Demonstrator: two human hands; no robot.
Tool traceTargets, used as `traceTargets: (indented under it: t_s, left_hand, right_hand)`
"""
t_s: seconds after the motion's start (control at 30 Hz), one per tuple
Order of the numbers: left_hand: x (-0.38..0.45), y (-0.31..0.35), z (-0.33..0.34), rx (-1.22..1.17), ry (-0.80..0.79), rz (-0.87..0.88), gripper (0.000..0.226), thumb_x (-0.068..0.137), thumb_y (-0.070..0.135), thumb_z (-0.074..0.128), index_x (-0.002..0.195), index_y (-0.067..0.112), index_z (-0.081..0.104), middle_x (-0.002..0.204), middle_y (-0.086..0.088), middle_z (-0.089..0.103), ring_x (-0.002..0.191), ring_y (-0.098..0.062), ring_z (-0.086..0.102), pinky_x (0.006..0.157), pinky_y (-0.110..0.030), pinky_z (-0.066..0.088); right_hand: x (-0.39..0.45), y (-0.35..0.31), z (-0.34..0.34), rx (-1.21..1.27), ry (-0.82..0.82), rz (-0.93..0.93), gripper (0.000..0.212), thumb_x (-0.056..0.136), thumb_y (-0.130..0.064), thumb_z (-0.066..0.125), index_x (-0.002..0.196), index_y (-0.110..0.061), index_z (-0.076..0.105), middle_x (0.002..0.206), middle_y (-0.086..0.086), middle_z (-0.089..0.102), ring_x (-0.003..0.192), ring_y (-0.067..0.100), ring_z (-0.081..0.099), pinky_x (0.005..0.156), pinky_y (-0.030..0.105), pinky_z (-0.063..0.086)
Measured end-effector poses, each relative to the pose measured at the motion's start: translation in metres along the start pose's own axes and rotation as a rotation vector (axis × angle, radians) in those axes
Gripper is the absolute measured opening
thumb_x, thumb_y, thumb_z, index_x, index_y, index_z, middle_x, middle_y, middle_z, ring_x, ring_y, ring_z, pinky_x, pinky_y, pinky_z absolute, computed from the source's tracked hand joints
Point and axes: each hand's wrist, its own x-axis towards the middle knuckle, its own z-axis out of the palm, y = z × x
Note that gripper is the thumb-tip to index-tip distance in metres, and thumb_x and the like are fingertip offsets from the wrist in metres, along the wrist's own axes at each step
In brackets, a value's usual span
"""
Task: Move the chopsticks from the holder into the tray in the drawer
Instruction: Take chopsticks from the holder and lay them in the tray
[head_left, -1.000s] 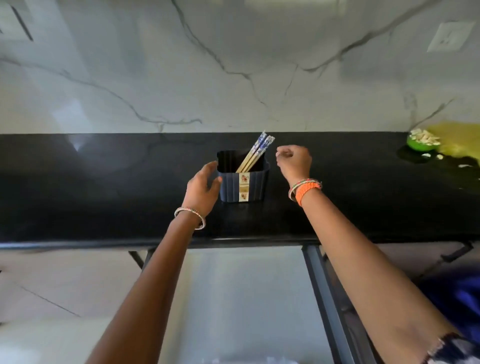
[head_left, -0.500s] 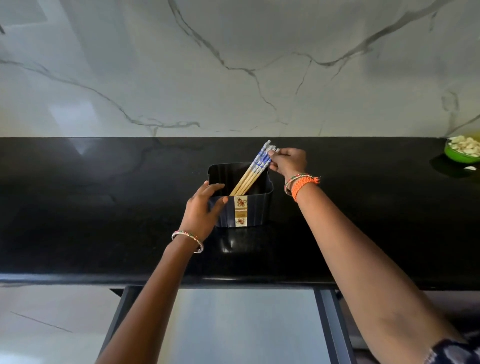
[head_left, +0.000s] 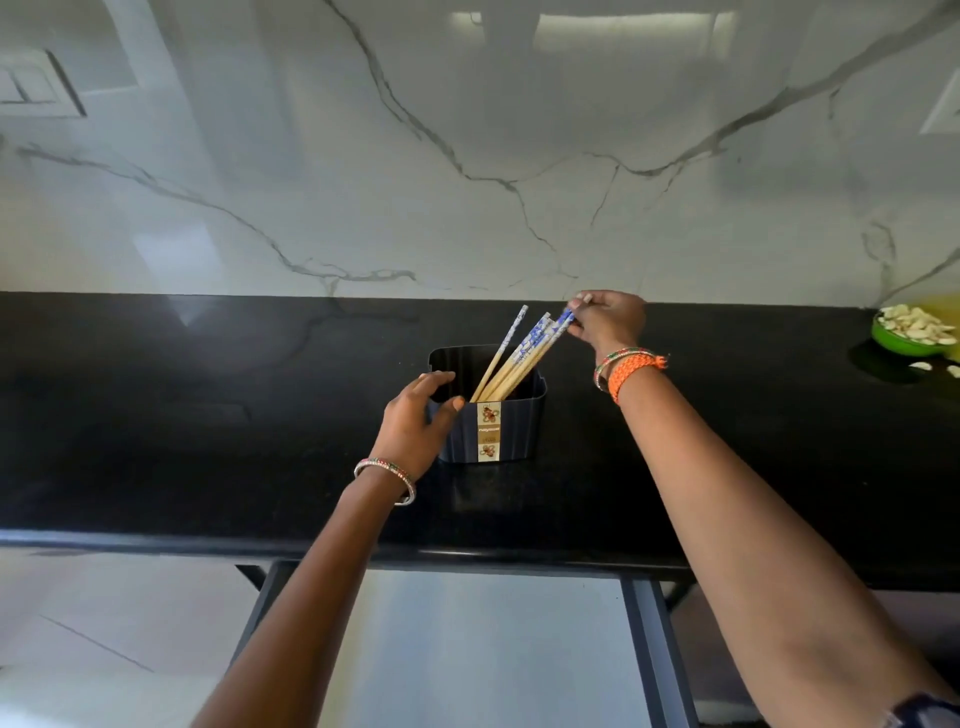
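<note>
Fingers (head_left: 581, 306) of the right hand (head_left: 608, 322) pinch the blue tops of the chopsticks (head_left: 519, 358), now drawn further up and fanned, tips still inside the holder (head_left: 511, 431). Left hand (head_left: 418, 415) still wraps the holder's near corner on the black worktop (head_left: 208, 415), thumb over the rim.

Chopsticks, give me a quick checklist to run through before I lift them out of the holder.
1. Right hand fingers pinching the top end of a chopstick: ok.
2. All chopsticks gathered in that pinch: not ok, one leans apart to the left, ungripped.
3. Left hand bracing the holder at its left wall: ok.
4. Holder upright on the black counter: ok.
5. Drawer open with the tray ready: cannot tell, no tray is visible below the counter edge.
</note>
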Motion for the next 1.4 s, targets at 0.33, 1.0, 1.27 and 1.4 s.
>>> traceTargets:
  t_s: [0.33,1.0,1.27,1.4]
  left_hand:
    - [-0.07,0.052,-0.029,-0.189,0.075,0.07,0.036,0.089,0.017,0.056,0.125,0.017,0.053,0.113,0.001,0.06,0.087,-0.011,0.062,0.077,-0.022,0.052]
    - [-0.362,-0.161,0.008,-0.227,-0.188,-0.705,0.038,0.09,0.009,0.055,0.12,-0.014,0.051,0.122,-0.035,0.055,0.115,-0.041,0.055,0.099,-0.045,0.043]
    - [-0.386,-0.196,0.024,-0.241,-0.24,-0.792,0.026,0.09,0.009,0.052,0.064,0.008,0.053,0.076,-0.018,0.052,0.082,-0.027,0.048,0.079,-0.033,0.039]
    - [-0.387,-0.203,0.022,-0.277,-0.243,-0.814,0.029,0.089,0.012,0.055,0.061,0.018,0.054,0.079,-0.012,0.052,0.081,-0.021,0.047,0.079,-0.032,0.039]
  right_hand:
    - [-0.116,-0.069,-0.066,0.444,0.26,-0.074,0.015,0.086,0.001,0.065,0.1,0.005,0.068,0.072,0.002,0.063,0.065,0.009,0.062,0.06,0.019,0.058]
    - [-0.406,0.263,-0.172,0.383,0.269,0.748,0.01,0.097,-0.005,0.046,0.092,-0.013,0.048,0.109,0.008,0.049,0.075,0.011,0.055,0.054,0.015,0.057]
    - [-0.418,0.269,-0.138,0.379,0.341,0.863,0.026,0.087,0.006,0.062,0.112,0.011,0.06,0.098,0.02,0.057,0.092,0.029,0.06,0.071,0.029,0.061]
    - [-0.416,0.273,-0.124,0.296,0.344,0.891,0.031,0.088,0.006,0.06,0.118,0.013,0.057,0.097,0.02,0.057,0.101,0.031,0.061,0.088,0.037,0.056]
